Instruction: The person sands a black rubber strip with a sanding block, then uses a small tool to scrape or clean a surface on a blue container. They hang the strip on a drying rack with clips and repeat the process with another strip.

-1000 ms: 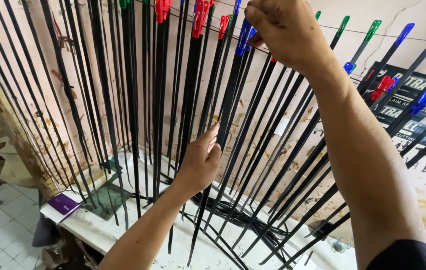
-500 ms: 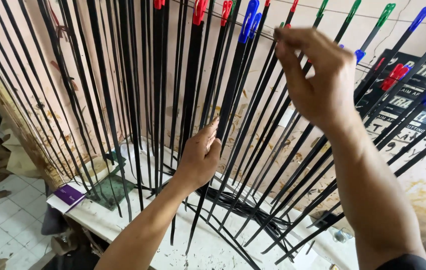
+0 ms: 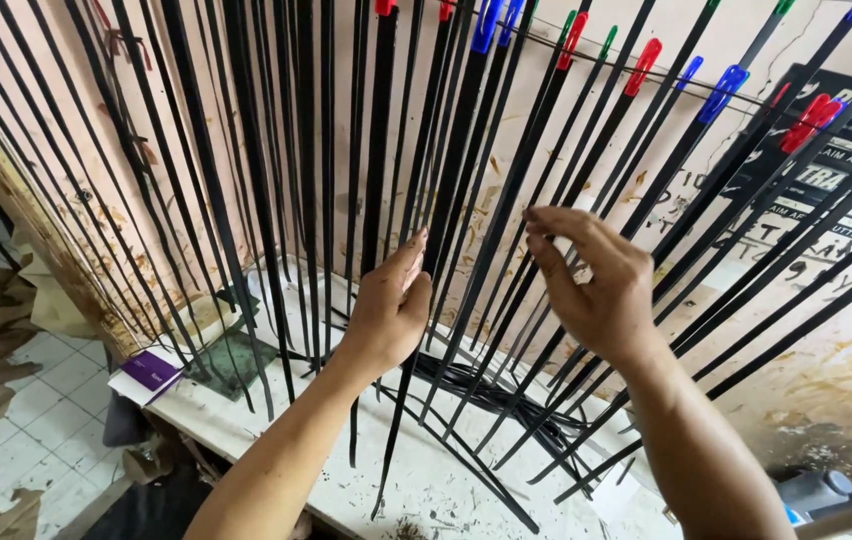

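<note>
While both hands work among hanging black strips [image 3: 466, 180], step in hand reads as sorting or separating single strips from the row. Left hand [image 3: 391, 310]: fingers pressed together around one strip, thumb side closed on it. Right hand [image 3: 596, 290]: fingertips pinching a thin strip at approx. chest height, grip seen only in part. Strips hang from coloured pegs [image 3: 641, 65] on a wire up top; lower ends trail onto white worktable [image 3: 426, 490]. Next move, by judgement: needs one strip kept apart w/o dragging neighbours. Obstacles: dense crossing strips, tangled ends. Misc.: purple box [image 3: 151, 370], dark printed board [image 3: 846, 170], tiled floor [image 3: 36, 440].
</note>
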